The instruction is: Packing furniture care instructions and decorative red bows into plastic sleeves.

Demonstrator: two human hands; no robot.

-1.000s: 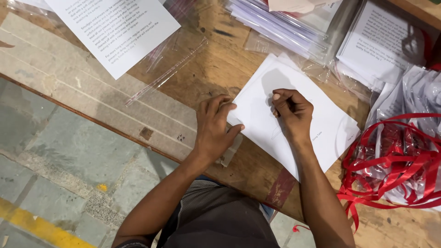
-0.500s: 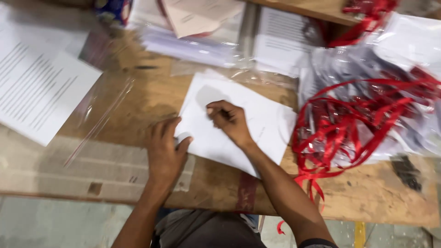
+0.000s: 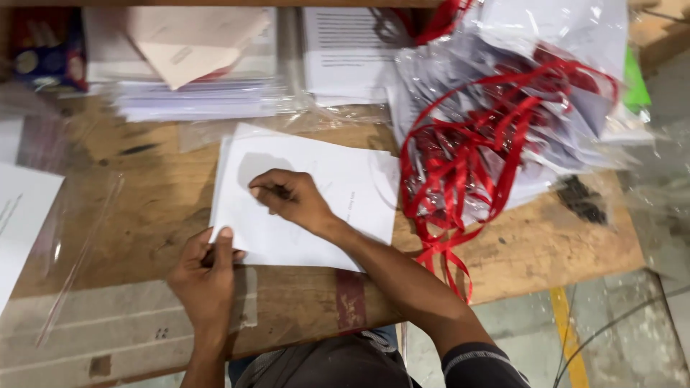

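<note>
Left hand [image 3: 205, 276] fingers pinch white paper's [image 3: 323, 194] corner; right hand [image 3: 291, 200] seemingly curled shut atop it.

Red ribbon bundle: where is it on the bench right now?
In the head view the red ribbon bundle lies right of centre on the wooden bench, tangled over clear plastic sleeves, just right of the white sheet under the right hand.

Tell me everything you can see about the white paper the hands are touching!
The white paper is a thin, flat sheet, or maybe a few stacked, lying a bit crooked on the worn wooden table. It looks mostly blank, with only faint marks. The right hand rests on top of it with fingers curled, casting a grey shadow. The left hand pinches its near left corner. Its far edge lies by clear plastic sleeves, and its right edge sits next to a tangle of red ribbons.
</note>
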